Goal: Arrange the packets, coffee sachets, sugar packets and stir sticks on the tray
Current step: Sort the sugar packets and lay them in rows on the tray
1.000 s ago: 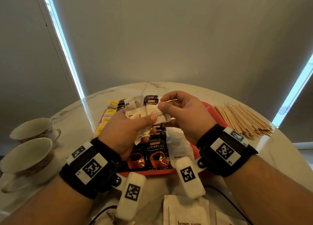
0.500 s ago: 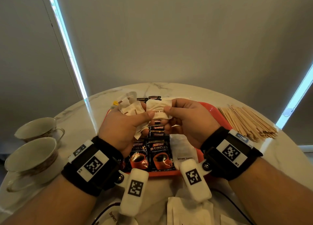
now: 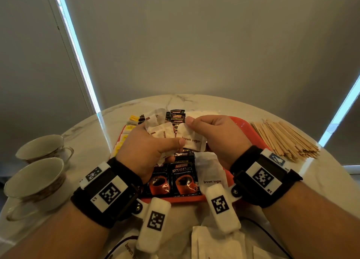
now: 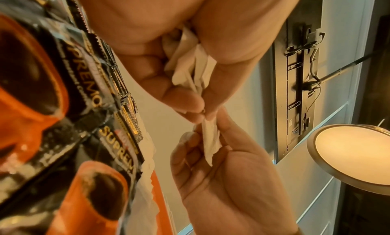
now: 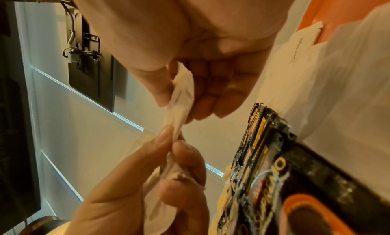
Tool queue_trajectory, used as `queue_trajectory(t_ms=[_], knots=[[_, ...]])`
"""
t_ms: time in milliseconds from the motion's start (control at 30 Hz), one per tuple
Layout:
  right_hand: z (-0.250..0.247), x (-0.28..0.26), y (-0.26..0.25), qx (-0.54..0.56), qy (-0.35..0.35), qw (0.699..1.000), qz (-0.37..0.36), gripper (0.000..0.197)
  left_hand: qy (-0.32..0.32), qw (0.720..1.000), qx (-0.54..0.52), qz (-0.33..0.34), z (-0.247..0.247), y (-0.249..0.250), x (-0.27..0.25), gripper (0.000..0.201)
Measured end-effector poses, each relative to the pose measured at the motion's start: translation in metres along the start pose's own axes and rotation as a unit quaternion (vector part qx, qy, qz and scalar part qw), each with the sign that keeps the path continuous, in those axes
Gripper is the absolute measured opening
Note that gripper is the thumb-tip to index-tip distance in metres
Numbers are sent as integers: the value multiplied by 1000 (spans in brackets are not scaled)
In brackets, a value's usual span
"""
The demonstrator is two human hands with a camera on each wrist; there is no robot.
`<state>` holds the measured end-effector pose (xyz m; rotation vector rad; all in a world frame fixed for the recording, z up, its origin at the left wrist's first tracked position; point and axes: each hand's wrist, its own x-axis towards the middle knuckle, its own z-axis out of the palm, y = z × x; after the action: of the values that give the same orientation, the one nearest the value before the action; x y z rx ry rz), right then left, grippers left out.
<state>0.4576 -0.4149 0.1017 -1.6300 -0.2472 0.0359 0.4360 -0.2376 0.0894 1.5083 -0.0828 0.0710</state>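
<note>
Head view: above the red tray (image 3: 247,126) on the round marble tabletop (image 3: 93,139), the left hand (image 3: 144,147) grips a bunch of sugar packets (image 3: 159,131); the right hand (image 3: 216,134) pinches one brown sugar packet (image 3: 191,139). Grey blinds (image 3: 194,44) behind. Wrist views: a ceiling lamp (image 4: 348,153) and panelled wall (image 5: 69,115).

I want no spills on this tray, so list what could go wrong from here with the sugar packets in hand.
1. The left hand grips a fanned bunch of sugar packets above the red tray; as the right hand pulls one brown sugar packet away, others may slip out.
2. Any that drop could disturb the coffee sachets lined up below.
3. Both hands pinch that one packet; tugging might tear the paper.
</note>
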Motion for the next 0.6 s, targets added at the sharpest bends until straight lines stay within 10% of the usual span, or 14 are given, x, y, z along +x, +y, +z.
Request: queue_trajectory(t_ms=[600], knots=[[-3, 3, 1, 75, -25, 995, 56, 24, 64, 996, -63, -4, -9, 2, 8, 39]])
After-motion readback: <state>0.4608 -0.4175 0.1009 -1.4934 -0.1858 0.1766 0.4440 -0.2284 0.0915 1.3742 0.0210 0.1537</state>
